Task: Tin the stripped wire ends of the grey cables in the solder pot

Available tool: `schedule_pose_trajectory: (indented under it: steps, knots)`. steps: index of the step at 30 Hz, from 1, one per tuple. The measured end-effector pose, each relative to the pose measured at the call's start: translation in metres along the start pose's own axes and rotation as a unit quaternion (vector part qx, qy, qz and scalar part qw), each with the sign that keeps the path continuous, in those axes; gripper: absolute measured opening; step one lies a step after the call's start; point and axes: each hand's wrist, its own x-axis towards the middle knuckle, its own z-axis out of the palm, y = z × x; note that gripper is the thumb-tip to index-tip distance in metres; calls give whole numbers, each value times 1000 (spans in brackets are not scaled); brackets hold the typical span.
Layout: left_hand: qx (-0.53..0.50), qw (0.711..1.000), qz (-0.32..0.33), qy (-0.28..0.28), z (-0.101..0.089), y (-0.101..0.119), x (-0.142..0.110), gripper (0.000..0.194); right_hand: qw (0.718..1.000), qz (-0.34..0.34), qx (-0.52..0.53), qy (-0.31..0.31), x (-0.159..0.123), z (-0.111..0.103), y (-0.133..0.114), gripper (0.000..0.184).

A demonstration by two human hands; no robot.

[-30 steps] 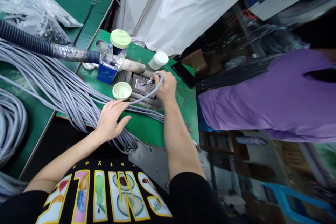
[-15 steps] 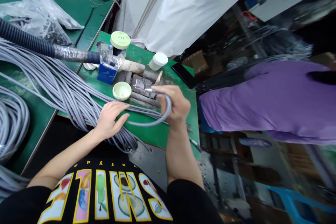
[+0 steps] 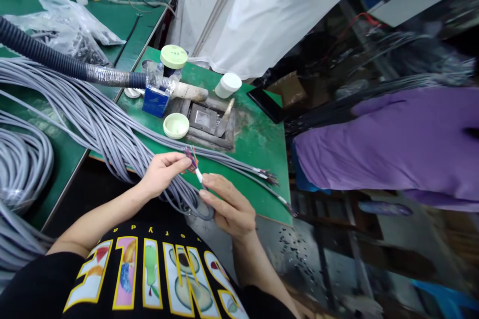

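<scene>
My right hand [image 3: 229, 205] is closed around a grey cable [image 3: 205, 213] just behind its white-wrapped end. Thin coloured wires [image 3: 191, 157] fan out from that end, and my left hand [image 3: 164, 169] pinches some of them between thumb and forefinger. Beneath and beside both hands runs a thick bundle of grey cables [image 3: 112, 127], whose stripped ends [image 3: 267, 175] lie to the right on the green table. Beyond the hands sits a solder pot [image 3: 203, 118] with a shiny square of metal, and a scraper-like tool [image 3: 225, 118] leans on its right side.
An open pale-green tin [image 3: 176, 125] stands left of the pot. A hose nozzle [image 3: 190, 91] held by a blue box [image 3: 154, 101] points over it. Farther back are a lidded jar [image 3: 174, 56], a white tub [image 3: 228, 85] and a black phone [image 3: 265, 103]. A person in purple [image 3: 392, 144] is at the right.
My right hand has drawn the cable end back from the solder pot toward my body. My left hand has gone from resting over the cables to pinching the wires.
</scene>
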Motion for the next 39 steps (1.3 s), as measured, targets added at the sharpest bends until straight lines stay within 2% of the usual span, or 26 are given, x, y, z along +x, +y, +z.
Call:
schedule_pose_trajectory:
  steps: [4,7,9,11,13,15,17,20,24,27,35,39]
  knots:
    - [-14,999,-8,32,6,4,-2,37,999,27,31,7,-2,-1,-7,52]
    - [5,999,3,40,9,6,-3,38,991,120,62,16,1,-6,-12,44]
    - [24,999,13,34,11,6,-4,40,968,239,69,28,7,-11,-14,35]
    - [41,999,23,26,15,8,-5,41,932,349,94,-3,18,-16,-13,32]
    - [60,997,37,18,18,9,-5,40,896,417,134,-73,32,-19,-9,43]
    - [83,995,61,14,21,11,-5,39,869,452,161,-123,46,-21,-5,49]
    - [102,991,85,16,21,11,-5,37,855,468,175,-141,57,-21,-2,50]
    - [107,989,98,19,19,10,-3,36,849,465,202,-149,65,-19,0,43]
    - [111,986,118,33,16,5,0,39,869,443,190,-115,64,-14,0,28]
    - [124,981,142,43,16,1,2,39,884,438,146,-81,61,-9,-1,25]
    - [169,967,184,53,16,-1,3,36,892,440,97,-43,65,-3,-2,20]
    - [180,967,173,54,17,-1,6,34,885,454,97,-24,69,-1,1,17]
